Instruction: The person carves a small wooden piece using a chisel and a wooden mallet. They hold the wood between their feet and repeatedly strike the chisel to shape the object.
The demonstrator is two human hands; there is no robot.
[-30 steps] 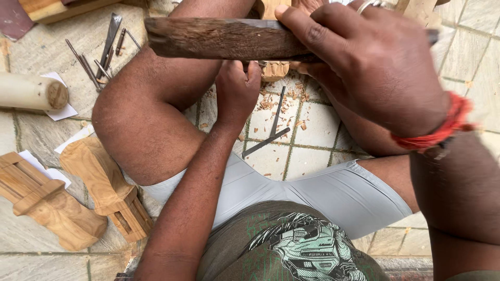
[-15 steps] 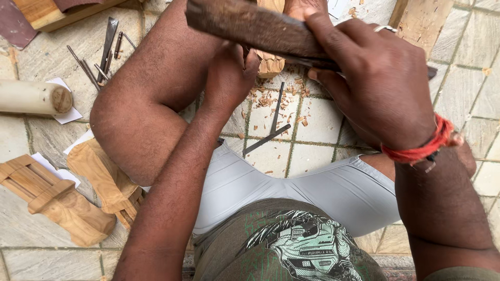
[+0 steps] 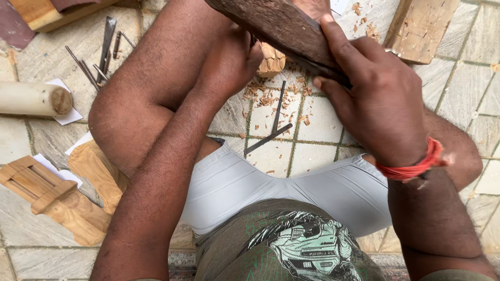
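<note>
Head view, looking down on a seated person on a pale tiled floor [image 3: 323, 130]. The right hand [image 3: 380, 99] is closed around a dark, rough wooden mallet block [image 3: 281, 26], fingers wrapped over its upper face; the block is held tilted above the floor, at the top centre of the frame. A red thread band [image 3: 411, 166] is worn on the right wrist. The left hand [image 3: 229, 62] is closed into a fist just left of the mallet block; what it grips is hidden by the fingers, so the content cannot be told. Just below the mallet block and beside the left hand, a small pale carved wooden piece [image 3: 272, 60] is seen, partly covered.

Below the carved piece, light wood chips [image 3: 265, 96] are scattered on the tiles, and two thin dark metal chisels [image 3: 273, 125] lie crossed among them.

Left of the mallet block, a bundle of slim metal carving tools [image 3: 101, 52] lies on the floor. Further left, a pale round wooden log [image 3: 31, 99] rests on a white paper sheet [image 3: 70, 115]. Below that, a carved pale wooden panel with a cross bar [image 3: 47, 198] lies flat. Right of the mallet block, a flat light wooden board [image 3: 424, 26] lies on the tiles.
</note>
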